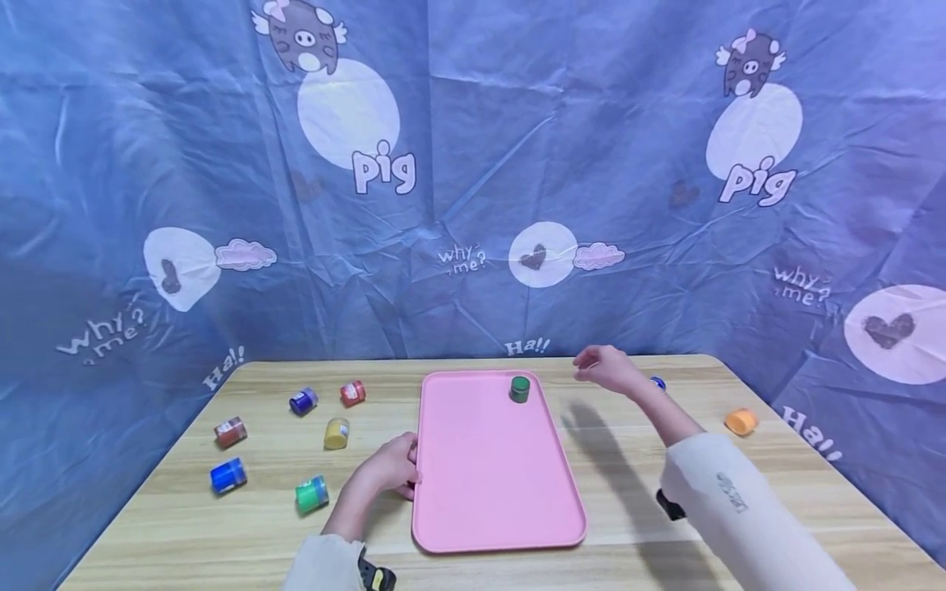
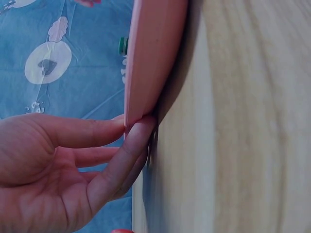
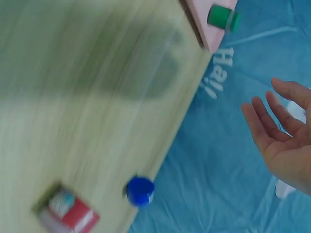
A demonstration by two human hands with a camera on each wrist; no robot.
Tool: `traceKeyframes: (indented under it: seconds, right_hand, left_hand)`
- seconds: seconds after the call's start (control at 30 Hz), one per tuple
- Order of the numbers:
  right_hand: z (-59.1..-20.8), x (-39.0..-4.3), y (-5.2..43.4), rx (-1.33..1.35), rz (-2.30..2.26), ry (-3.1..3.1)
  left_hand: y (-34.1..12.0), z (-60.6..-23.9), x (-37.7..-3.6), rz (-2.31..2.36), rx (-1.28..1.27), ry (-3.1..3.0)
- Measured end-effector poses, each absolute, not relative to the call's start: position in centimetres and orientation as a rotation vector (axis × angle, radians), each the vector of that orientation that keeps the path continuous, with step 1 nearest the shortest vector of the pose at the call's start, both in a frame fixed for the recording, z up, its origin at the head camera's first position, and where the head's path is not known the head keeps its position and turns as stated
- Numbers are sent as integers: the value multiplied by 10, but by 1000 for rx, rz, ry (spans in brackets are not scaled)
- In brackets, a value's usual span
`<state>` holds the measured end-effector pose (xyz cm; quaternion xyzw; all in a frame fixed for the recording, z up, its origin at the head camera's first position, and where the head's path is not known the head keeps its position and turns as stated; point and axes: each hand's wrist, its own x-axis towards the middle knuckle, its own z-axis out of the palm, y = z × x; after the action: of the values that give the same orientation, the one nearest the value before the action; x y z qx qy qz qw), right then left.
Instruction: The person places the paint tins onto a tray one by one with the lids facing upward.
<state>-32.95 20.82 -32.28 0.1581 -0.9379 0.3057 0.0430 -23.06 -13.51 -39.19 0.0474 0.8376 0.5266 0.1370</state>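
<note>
A pink tray (image 1: 491, 468) lies on the wooden table, its left rim pinched by my left hand (image 1: 390, 465). In the left wrist view, the thumb (image 2: 92, 132) is on the rim and the fingers curl against the tray's underside. A dark green paint jar (image 1: 520, 389) stands upright in the tray's far right corner. My right hand (image 1: 606, 368) is in the air right of that jar, its fingers loosely bent around nothing. In the right wrist view, a blue-lidded jar (image 3: 140, 191) and a red jar (image 3: 77, 216) are on the table; my right arm hides the red one from the head view.
Left of the tray lie several small jars: purple (image 1: 303, 400), red (image 1: 352, 393), yellow (image 1: 336, 433), brownish red (image 1: 231, 432), blue (image 1: 228, 475) and green (image 1: 312, 494). An orange jar (image 1: 741, 422) is at the far right. Blue printed cloth (image 1: 473, 180) hangs behind the table.
</note>
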Motion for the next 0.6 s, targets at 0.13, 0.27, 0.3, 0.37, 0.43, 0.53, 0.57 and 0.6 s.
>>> traceKeyframes:
  seconds: [0.13,0.27,0.3,0.37,0.43,0.53,0.57,0.6]
  right_hand:
    - [-317,-316,230,531,965,-2844]
    - [-315,-297,245,568,970,-2844]
    - [-316,-293,248,582,968,-2839]
    - [-316,-285,254,612,941,-2834]
    - [-319,-277,259,650,904,-2828]
    - [-324,-264,267,716,842,-2826]
    - [-325,-260,269,732,817,-2831]
    - [-328,-256,273,751,800,-2832]
  left_hand:
    - [-135,-393,-230,1518,127,2429]
    - [-136,-394,-227,1518,134,2433]
    - [-136,-395,-227,1515,139,2435]
    - [-137,-395,-226,1517,144,2436]
    - [-137,-396,-224,1518,149,2437]
    - [-138,-398,-222,1517,163,2441]
    - [-138,-398,-221,1515,168,2442]
    - [-138,-399,-220,1515,175,2441]
